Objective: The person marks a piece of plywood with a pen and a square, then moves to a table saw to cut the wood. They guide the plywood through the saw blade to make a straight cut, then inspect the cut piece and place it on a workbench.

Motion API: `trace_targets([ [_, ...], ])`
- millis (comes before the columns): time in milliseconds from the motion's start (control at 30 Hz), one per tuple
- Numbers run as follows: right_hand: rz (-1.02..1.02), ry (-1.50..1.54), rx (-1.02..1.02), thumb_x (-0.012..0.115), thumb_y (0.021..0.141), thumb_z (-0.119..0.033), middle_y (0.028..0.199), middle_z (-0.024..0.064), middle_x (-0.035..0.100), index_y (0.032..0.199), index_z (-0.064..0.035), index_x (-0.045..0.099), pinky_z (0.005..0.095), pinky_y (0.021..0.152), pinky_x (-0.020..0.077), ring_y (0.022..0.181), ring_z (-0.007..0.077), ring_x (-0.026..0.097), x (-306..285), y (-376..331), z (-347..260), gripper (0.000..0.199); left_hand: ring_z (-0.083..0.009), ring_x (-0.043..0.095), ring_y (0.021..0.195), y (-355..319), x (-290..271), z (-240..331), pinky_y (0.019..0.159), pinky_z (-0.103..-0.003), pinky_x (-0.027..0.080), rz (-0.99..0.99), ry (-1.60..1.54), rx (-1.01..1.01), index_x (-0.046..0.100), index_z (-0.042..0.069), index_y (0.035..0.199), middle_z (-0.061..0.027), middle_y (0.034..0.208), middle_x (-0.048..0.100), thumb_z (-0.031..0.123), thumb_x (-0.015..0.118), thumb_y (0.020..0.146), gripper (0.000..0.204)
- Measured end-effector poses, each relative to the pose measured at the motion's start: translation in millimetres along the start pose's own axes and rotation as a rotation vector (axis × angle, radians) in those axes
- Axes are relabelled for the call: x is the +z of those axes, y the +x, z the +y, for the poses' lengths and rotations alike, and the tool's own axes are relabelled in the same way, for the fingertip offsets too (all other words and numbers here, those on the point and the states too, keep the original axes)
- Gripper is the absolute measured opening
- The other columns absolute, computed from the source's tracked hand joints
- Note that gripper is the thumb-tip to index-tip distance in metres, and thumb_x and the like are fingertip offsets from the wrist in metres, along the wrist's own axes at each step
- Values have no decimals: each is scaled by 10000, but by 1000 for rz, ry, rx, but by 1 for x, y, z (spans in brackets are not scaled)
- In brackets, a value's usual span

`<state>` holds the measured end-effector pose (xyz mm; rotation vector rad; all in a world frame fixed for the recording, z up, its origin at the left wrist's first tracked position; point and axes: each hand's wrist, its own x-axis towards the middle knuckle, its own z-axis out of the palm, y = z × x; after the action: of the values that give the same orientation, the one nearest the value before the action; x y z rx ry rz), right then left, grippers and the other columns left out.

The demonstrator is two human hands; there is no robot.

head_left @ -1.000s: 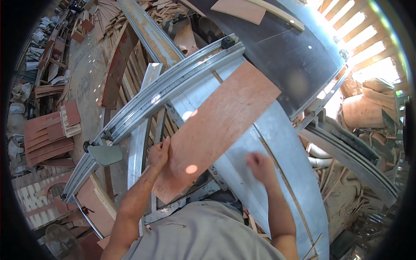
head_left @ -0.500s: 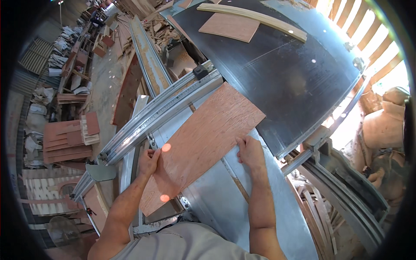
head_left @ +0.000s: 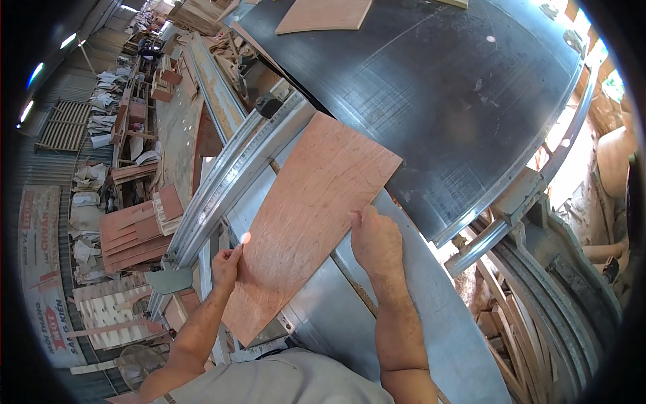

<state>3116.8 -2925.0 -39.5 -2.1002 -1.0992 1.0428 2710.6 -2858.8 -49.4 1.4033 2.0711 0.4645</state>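
A reddish-brown rectangular plywood board (head_left: 316, 209) lies slanted over the grey metal sliding table (head_left: 323, 323) of a saw bench. Its far end sits beside the aluminium fence (head_left: 229, 165) and the dark table top. My left hand (head_left: 227, 264) is closed on the board's left edge, thumb and fingers pinching it low down. On the opposite long edge my right hand (head_left: 375, 239) is closed too, its finger and thumb at the rim. The surface directly under the board is hidden.
The broad dark machine table (head_left: 431, 101) fills the far right, with another plywood piece (head_left: 324, 15) on it. A black fence stop (head_left: 268, 106) sits on the rail. Stacked reddish boards (head_left: 134, 236) lie at left; wood offcuts (head_left: 498, 323) lie below at right.
My view has shifted, so the dark table's far wood pieces slide toward the top edge. Both hands keep hold of the board, which appears slightly farther left and steeper.
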Motion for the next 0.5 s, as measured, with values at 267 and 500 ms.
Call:
trace_targets([
  [267, 33, 30, 37, 588, 942, -253, 772, 226, 664, 879, 4, 593, 491, 688, 514, 757, 411, 662, -1, 0, -1, 265, -79, 514, 674, -7, 2, -2, 600, -223, 423, -10, -53, -59, 626, 3, 902, -3, 783, 607, 356, 758, 855, 380],
  [500, -88, -8, -43, 632, 918, -262, 765, 194, 678, 873, -3, 671, 472, 685, 525, 758, 390, 672, 1, -6, 3, 266, -86, 508, 699, -15, 4, 12, 630, -231, 423, -13, -27, -51, 623, 0, 900, -14, 787, 601, 382, 746, 861, 403],
])
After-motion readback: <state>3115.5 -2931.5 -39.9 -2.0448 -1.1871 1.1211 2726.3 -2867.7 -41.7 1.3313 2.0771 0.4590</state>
